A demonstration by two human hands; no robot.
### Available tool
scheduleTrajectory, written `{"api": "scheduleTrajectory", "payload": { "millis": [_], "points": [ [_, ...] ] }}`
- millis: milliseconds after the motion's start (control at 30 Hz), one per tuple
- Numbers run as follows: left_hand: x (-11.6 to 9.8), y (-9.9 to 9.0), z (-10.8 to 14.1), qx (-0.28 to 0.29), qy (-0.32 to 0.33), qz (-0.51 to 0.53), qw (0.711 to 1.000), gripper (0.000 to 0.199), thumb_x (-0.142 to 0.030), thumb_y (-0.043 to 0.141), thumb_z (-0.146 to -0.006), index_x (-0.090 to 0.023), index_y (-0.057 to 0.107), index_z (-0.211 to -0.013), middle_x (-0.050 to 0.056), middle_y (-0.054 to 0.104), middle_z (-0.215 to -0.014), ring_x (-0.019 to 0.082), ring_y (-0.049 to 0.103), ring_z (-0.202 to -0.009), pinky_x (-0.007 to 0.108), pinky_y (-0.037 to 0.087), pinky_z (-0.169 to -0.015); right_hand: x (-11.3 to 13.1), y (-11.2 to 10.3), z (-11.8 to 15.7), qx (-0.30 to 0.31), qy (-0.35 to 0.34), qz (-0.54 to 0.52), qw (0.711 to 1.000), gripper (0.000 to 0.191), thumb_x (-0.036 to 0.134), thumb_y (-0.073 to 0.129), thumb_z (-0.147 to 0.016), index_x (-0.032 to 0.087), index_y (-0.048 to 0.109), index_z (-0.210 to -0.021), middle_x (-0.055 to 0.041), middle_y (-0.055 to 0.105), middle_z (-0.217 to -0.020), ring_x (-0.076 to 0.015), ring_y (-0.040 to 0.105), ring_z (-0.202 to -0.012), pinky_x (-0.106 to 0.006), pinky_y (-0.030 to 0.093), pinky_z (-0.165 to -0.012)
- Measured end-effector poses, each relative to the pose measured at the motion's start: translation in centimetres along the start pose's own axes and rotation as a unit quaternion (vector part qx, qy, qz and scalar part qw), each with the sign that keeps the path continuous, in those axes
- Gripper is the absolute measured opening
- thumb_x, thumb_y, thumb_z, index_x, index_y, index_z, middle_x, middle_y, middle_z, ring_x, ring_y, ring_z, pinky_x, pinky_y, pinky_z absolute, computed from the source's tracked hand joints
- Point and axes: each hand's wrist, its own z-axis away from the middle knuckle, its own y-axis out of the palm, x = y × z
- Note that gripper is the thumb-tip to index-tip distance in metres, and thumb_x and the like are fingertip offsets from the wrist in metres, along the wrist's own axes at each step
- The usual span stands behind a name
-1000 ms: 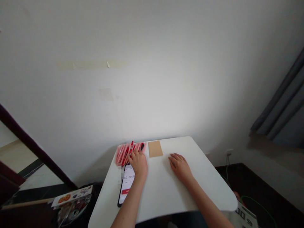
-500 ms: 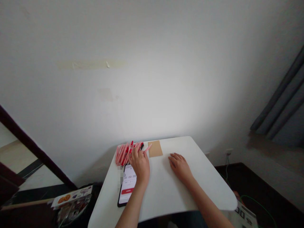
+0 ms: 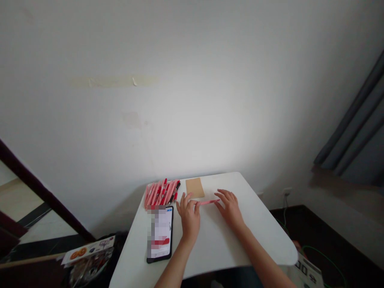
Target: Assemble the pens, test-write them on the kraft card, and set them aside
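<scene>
A slim pink pen point(image 3: 207, 202) lies almost level between my two hands, a little above or on the white table. My left hand point(image 3: 190, 218) pinches its left end between thumb and fingers, the other fingers raised. At the pen's right end, the thumb and fingers of my right hand point(image 3: 230, 208) close round the tip. Just beyond the pen is a tan square card or pad point(image 3: 195, 187). To the left, several pink, red and black pens point(image 3: 160, 193) lie side by side in a bunch.
A phone point(image 3: 162, 236) with a partly blurred screen lies on the white table point(image 3: 216, 244), left of my left forearm. The wall point(image 3: 192, 120) rises behind the table. Below left stands a dark bin or bag point(image 3: 90, 264) with packaging. A curtain point(image 3: 357, 136) hangs at the right.
My left hand has moved right from the bunch, bringing the pink pen in front of the tan square. My right hand has lifted from resting on the table and now meets the pen's end.
</scene>
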Motion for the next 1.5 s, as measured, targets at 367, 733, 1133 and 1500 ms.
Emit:
{"api": "scheduleTrajectory", "payload": {
  "millis": [367,733,1133,1500],
  "points": [
    [0.2,-0.7,0.1,0.069,0.019,-0.062,0.996,0.017,-0.024,0.052,-0.086,-0.022,0.067,-0.078,0.006,0.063,-0.120,0.032,0.038,-0.133,0.065,0.023,-0.110,0.4,-0.5,-0.3,0.121,0.023,-0.059,0.991,0.020,0.030,0.056,-0.088,0.028,0.072,-0.099,-0.0055,0.068,-0.110,-0.0241,0.050,-0.119,-0.043,0.037,-0.101],
    [0.4,-0.6,0.0,0.071,-0.007,-0.045,0.996,0.012,-0.029,0.061,-0.081,-0.029,0.072,-0.086,0.003,0.063,-0.121,0.032,0.040,-0.129,0.063,0.023,-0.108,-0.4,-0.4,-0.5,0.084,0.060,-0.174,0.979,0.021,0.033,0.055,-0.087,0.023,0.071,-0.095,-0.0078,0.069,-0.089,-0.0223,0.059,-0.092,-0.037,0.046,-0.086],
    [-0.2,-1.0,0.0,0.099,-0.027,-0.049,0.994,0.015,-0.027,0.061,-0.081,-0.032,0.073,-0.088,0.003,0.061,-0.125,0.033,0.038,-0.130,0.066,0.022,-0.106,0.0,-0.7,-0.6,0.113,0.039,-0.137,0.983,0.024,0.038,0.053,-0.088,0.026,0.072,-0.091,-0.0055,0.069,-0.085,-0.0216,0.057,-0.092,-0.035,0.044,-0.085],
    [-0.3,-1.1,0.0,0.115,-0.019,-0.074,0.990,0.016,-0.027,0.056,-0.085,-0.030,0.072,-0.082,0.002,0.064,-0.117,0.032,0.037,-0.130,0.069,0.019,-0.106,0.0,-1.0,-0.6,0.096,0.042,-0.153,0.983,0.021,0.038,0.057,-0.086,0.026,0.074,-0.088,-0.0055,0.071,-0.083,-0.0232,0.055,-0.096,-0.036,0.043,-0.087]
  ]
}}
